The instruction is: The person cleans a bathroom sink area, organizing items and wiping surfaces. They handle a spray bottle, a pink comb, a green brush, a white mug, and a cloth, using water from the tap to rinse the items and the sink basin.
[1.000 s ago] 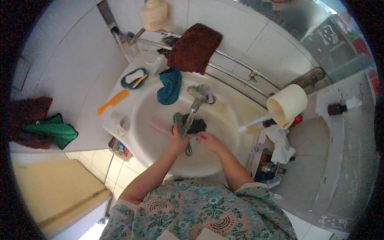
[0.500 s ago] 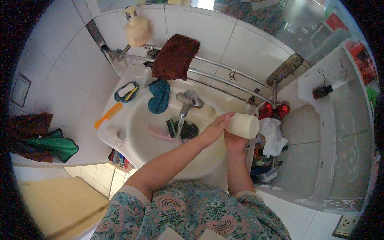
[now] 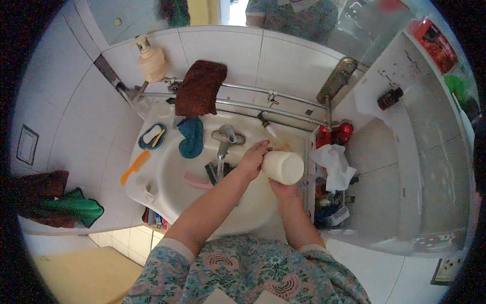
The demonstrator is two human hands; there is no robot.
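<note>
A cream-coloured cylindrical bottle (image 3: 284, 167) is tilted over the right side of the white washbasin (image 3: 169, 172), its round flat end facing me. My right hand (image 3: 283, 189) supports it from below, fingers mostly hidden behind it. My left hand (image 3: 253, 161) is closed at its left end; what lies under those fingers is hidden. Water runs from the metal tap (image 3: 223, 144) into the basin. Beneath the stream lie a pink comb (image 3: 197, 180) and a dark green brush or comb (image 3: 210, 173), with something black beside them, partly covered by my left forearm.
A blue cloth (image 3: 191, 138) hangs over the basin's rim; a brown towel (image 3: 201, 88) drapes the rail. On the left ledge are a soap dish (image 3: 152, 136) and an orange comb (image 3: 135, 167). A pump bottle (image 3: 151, 61) stands behind. White crumpled plastic (image 3: 335, 166) sits right, near a shelf.
The view has shifted, so the scene sits further left and lower. Both hands still hold the bottle, now turned with more of its flat end toward me.
</note>
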